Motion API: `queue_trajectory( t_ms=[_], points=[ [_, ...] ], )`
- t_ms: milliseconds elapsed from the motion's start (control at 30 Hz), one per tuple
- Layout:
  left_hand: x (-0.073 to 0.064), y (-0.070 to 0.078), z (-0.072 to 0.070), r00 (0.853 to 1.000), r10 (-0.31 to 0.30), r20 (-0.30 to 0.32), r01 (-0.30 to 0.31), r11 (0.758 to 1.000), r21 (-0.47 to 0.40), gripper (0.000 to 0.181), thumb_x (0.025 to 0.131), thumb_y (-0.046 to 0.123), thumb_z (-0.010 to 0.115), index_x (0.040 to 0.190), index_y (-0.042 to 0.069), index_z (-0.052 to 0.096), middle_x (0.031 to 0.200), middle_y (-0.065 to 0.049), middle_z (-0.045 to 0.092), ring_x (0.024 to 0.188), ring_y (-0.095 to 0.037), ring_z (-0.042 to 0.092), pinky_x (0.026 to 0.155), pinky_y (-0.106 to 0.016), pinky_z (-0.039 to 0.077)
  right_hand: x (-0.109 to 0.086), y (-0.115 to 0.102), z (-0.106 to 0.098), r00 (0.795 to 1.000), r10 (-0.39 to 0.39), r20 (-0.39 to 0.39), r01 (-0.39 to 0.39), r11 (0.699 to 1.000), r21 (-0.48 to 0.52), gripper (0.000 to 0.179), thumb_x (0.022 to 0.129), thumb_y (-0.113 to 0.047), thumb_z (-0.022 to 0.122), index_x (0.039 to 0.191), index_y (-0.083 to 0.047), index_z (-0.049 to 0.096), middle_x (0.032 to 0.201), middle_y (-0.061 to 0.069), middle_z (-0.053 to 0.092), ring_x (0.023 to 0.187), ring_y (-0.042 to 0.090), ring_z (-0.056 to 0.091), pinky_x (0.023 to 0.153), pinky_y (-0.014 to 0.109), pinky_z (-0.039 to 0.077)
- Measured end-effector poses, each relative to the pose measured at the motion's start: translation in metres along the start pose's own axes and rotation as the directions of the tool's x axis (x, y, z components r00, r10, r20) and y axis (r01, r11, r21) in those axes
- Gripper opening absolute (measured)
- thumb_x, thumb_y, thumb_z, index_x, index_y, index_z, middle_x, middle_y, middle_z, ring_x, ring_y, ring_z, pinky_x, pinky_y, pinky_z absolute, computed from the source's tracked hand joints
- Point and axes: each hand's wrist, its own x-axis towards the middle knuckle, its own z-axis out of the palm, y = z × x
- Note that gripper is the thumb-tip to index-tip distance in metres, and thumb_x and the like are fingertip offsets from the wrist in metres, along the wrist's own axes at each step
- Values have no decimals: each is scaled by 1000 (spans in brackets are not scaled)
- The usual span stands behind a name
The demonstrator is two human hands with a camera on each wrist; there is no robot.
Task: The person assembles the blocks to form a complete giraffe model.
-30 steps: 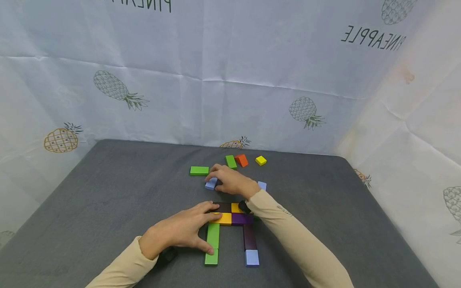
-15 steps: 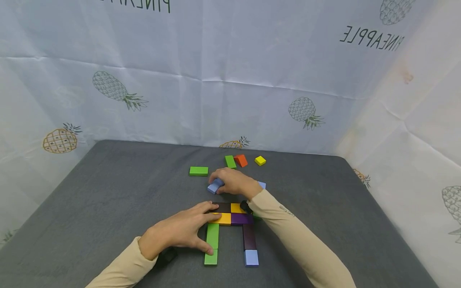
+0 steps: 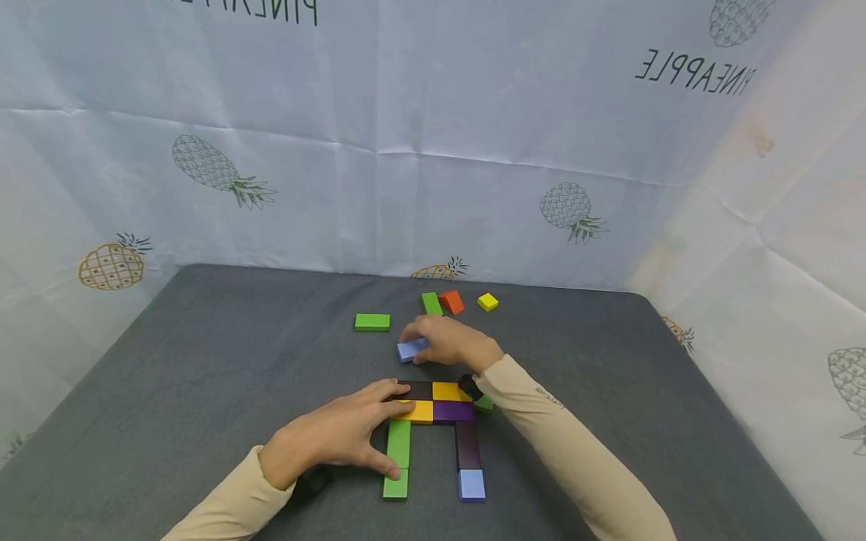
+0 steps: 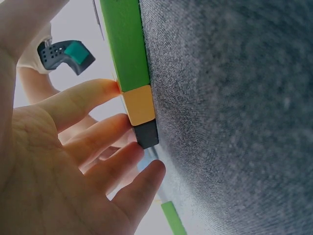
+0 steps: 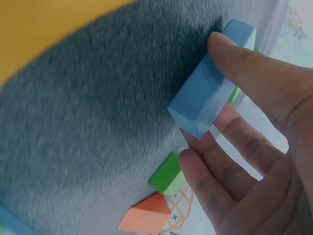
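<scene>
In the head view my right hand (image 3: 446, 342) pinches a light blue rectangular block (image 3: 411, 350) between thumb and fingers. The right wrist view has the thumb along one long side of that blue block (image 5: 210, 81). My left hand (image 3: 338, 427) lies with fingers spread along the left side of a flat block figure. Its fingertips touch the dark brown block (image 3: 421, 390) and the yellow block (image 3: 422, 412), its thumb the lower green block (image 3: 396, 487). A purple block (image 3: 453, 412) and second yellow block (image 3: 448, 391) adjoin them. A dark maroon block (image 3: 467, 445) leads down to a light blue square block (image 3: 472, 485).
Beyond the hands lie a long green block (image 3: 372, 322), another green block (image 3: 431, 303), an orange-red block (image 3: 451, 301) and a small yellow block (image 3: 488, 302). One more green block (image 3: 483, 404) sits beside the right forearm. A pineapple-print cloth (image 3: 379, 210) hangs behind the grey table (image 3: 271, 338).
My right hand has closed its fingers on the light blue block, turned it and brought it slightly right. The left hand has stayed in place on the block figure.
</scene>
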Motion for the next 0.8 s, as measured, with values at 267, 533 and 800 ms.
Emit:
queue_trajectory(
  t_ms=[267,533,800],
  points=[
    [0,0,0,1000,-11,5,11,1000,-16,86,74,58,80,145,19,52,158,-2,35,149,-30,30,110,-53,42,-12,12,-10,998,47,-53,-43,996,75,41,91,-18,73,130,-9,63,129,8,65,118,23,60,105,40,48],
    [0,1,0,1000,-14,3,14,1000,-11,85,74,56,81,145,18,52,158,-3,35,147,-28,32,109,-52,43,-23,29,-14,990,97,-98,-88,992,92,42,90,-22,74,129,-10,65,126,7,67,111,21,63,99,40,52],
    [0,1,0,1000,-20,10,20,999,-25,85,74,56,81,145,19,52,158,-2,35,148,-30,31,110,-53,41,-30,45,-15,983,142,-120,-122,980,159,44,91,-18,73,131,-6,61,129,11,65,117,25,62,102,42,50]
  ],
)
